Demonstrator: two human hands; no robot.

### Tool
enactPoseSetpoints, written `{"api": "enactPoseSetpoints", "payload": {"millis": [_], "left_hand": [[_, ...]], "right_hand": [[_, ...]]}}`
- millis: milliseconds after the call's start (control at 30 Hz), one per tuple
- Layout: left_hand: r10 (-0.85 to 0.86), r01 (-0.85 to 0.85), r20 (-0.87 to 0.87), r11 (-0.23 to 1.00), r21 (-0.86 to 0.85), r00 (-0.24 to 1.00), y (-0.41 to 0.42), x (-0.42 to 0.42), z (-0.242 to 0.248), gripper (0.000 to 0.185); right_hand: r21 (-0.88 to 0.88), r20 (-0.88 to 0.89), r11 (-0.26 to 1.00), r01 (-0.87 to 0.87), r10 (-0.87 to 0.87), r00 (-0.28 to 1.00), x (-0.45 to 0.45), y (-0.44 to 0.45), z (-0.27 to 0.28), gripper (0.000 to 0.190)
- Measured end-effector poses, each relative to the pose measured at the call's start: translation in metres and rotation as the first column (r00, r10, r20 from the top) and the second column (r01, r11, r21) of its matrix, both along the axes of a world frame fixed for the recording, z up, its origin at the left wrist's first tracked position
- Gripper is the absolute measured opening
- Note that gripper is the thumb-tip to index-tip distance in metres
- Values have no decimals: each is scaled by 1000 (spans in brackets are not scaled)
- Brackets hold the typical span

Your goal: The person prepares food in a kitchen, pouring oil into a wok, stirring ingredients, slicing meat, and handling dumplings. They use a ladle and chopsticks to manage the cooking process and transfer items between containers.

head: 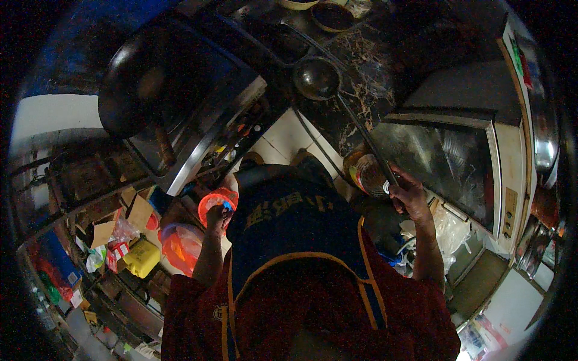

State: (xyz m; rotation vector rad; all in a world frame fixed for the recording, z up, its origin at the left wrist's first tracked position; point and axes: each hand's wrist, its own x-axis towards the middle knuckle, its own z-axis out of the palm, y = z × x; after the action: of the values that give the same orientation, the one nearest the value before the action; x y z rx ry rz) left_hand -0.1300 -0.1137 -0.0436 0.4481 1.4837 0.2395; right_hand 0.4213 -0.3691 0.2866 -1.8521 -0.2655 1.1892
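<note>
My right hand grips the long handle of a metal ladle. The ladle's round bowl is over the dark, marbled worktop, its surface dull and shiny in places. Down at my left side, my left hand has curled fingers and overlaps a red plastic basin with something blue at its middle. Whether that hand holds the basin or only hangs in front of it, I cannot tell. A large black wok with a wooden handle rests at the stove on the left.
A labelled jar stands below my right hand. Beyond it is a glass-fronted appliance with knobs. Two bowls sit at the worktop's far end. On the left are a red bag-lined bin, a yellow jug and open cartons.
</note>
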Motion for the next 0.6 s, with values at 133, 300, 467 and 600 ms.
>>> {"api": "enactPoseSetpoints", "payload": {"millis": [133,300,467,600], "left_hand": [[33,-34,19,995,89,999,-3,6,5,10],[-29,24,89,998,51,996,-1,-2,-10,18],[-123,117,131,992,50,984,-2,-10,-11,23],[-85,146,-205,941,305,975,-4,53,52,25]], "right_hand": [[-35,-5,999,22,-22,1000,1,3,3,62],[64,-58,998,1,2,998,3,4,1,63],[75,-105,997,20,-12,994,5,7,-1,66],[31,-152,998,57,-52,987,6,5,-4,70]]}}
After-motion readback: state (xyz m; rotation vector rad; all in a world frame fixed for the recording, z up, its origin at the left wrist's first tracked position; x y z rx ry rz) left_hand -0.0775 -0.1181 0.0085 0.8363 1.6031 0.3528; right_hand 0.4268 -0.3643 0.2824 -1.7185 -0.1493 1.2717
